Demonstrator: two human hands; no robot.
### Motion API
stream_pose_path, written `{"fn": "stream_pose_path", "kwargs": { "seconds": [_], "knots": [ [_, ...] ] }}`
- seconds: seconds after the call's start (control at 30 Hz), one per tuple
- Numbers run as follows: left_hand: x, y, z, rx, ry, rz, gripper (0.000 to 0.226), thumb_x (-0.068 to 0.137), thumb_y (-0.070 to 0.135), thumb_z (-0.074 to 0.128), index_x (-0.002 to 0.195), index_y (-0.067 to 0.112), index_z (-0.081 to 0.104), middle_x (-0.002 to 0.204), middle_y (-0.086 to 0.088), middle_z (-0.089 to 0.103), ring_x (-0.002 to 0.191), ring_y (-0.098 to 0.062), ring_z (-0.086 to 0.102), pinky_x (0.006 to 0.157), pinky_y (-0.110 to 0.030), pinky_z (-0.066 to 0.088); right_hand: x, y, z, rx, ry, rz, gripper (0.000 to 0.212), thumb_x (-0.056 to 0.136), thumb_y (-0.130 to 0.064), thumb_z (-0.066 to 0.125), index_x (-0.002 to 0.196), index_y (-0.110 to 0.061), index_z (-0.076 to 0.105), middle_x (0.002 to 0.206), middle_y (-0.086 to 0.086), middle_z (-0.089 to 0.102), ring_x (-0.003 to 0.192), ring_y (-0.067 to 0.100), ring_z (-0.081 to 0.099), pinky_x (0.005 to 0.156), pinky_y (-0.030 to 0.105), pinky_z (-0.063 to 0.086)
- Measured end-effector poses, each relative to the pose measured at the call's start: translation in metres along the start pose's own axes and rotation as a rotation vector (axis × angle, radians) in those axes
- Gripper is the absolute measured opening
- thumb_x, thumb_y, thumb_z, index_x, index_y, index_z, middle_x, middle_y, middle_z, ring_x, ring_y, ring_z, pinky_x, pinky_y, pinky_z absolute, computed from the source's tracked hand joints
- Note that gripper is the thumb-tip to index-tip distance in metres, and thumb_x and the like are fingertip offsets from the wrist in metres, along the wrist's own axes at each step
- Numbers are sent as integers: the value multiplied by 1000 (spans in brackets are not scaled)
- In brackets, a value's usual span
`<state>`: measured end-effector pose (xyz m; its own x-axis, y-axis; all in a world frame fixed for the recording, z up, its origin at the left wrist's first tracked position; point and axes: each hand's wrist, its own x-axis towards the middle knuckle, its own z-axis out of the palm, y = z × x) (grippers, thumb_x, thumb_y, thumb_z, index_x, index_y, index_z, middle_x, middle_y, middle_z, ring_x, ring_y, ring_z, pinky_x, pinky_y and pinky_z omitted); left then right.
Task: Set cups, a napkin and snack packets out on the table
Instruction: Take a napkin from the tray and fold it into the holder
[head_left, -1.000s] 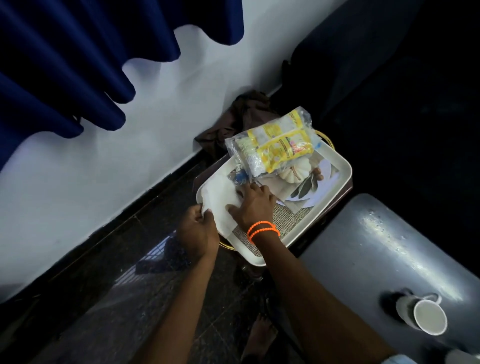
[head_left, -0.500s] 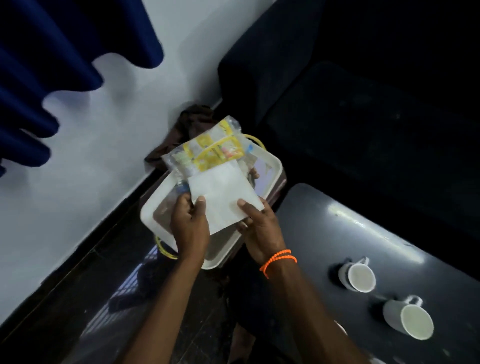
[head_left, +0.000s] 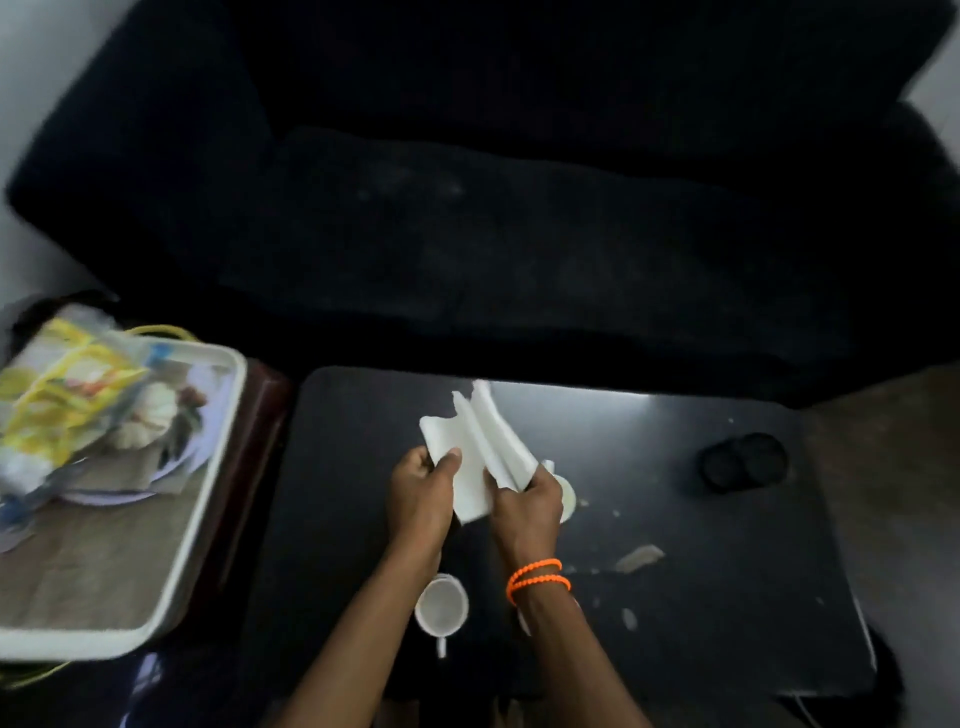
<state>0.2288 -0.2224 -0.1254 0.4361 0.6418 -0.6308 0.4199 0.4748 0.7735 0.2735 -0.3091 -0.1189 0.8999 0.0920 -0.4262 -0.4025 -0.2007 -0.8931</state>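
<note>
Centrally, both hands hold a white napkin (head_left: 480, 452) above the dark worktop (head_left: 701, 545): left hand (head_left: 423, 496) pinches its left edge, right hand (head_left: 527, 506) grips its lower right. One cup (head_left: 441, 605) sits between the forearms. Snack packets (head_left: 67, 395) lie on the tray (head_left: 208, 499), left of frame.

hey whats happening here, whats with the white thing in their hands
A person is setting a dark low table for a snack. Both hands hold a white napkin above the tabletop, the left hand pinching one edge and the right hand the other, with the folds partly open. A white cup stands on the table under the forearms, and another cup peeks out behind the right hand. The snack packets lie on the white tray to the left, not yet set out.
</note>
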Motion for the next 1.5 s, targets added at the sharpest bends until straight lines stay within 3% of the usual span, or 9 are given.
{"fn": "stream_pose_path", "kwargs": {
  "seconds": [0.2,0.33,0.5,0.63,0.83,1.03,1.23,1.37,1.5],
  "knots": [
    [-40,-6,118,239,-203,59,9,94,18,69,102,16,74,88,5,78,84,-17,76,72,-32,59,28,-6,-118,55,234,-22,28,90,0,69,89,-27,74,79,-15,77,75,1,72,61,15,56],
    [-53,-15,189,429,-366,89,12,90,15,67,97,13,77,92,-6,81,90,-29,77,84,-50,63,50,-1,-186,165,463,21,20,91,-2,69,96,-21,75,84,-10,77,78,8,72,60,13,54],
    [-68,-25,270,513,-499,69,23,87,15,68,107,21,78,100,-1,80,91,-22,76,84,-42,65,80,1,-252,219,631,1,41,84,19,57,105,-9,79,96,3,78,83,6,72,71,17,56],
    [-68,-28,326,549,-580,54,16,87,14,66,80,28,71,90,4,77,86,-18,74,73,-32,64,111,-3,-285,127,748,-16,42,81,16,56,101,-9,83,97,3,79,89,12,73,71,16,58],
    [-33,-26,382,601,-702,-168,31,91,9,66,119,-4,70,114,-21,76,96,-31,76,82,-44,65,157,-13,-311,-176,667,-25,34,81,5,58,98,-13,83,96,7,80,85,17,67,75,14,45],
    [-11,-30,391,490,-607,-264,28,96,9,66,117,-8,68,105,-19,78,75,-27,80,61,-32,64,189,-18,-323,-373,545,62,27,82,-3,61,98,-13,81,95,15,78,94,35,72,75,27,51],
    [12,-43,393,471,-305,-153,71,101,65,39,117,2,66,106,-16,71,54,-23,69,74,-42,67,207,-18,-327,-329,513,81,50,94,-44,67,134,-14,65,133,13,68,126,30,60,109,40,46],
    [14,-45,390,532,-448,-92,76,98,74,32,137,16,63,136,-13,66,96,-30,68,95,-52,62,204,-4,-326,-114,764,71,49,101,-51,52,124,-10,69,123,9,70,121,28,61,103,36,46],
    [9,-48,389,555,-671,-60,73,100,74,26,153,30,51,159,0,50,140,-28,53,110,-50,51,204,12,-323,27,598,176,49,102,-60,39,109,-26,73,114,2,71,116,30,64,100,42,51]
  ]
}}
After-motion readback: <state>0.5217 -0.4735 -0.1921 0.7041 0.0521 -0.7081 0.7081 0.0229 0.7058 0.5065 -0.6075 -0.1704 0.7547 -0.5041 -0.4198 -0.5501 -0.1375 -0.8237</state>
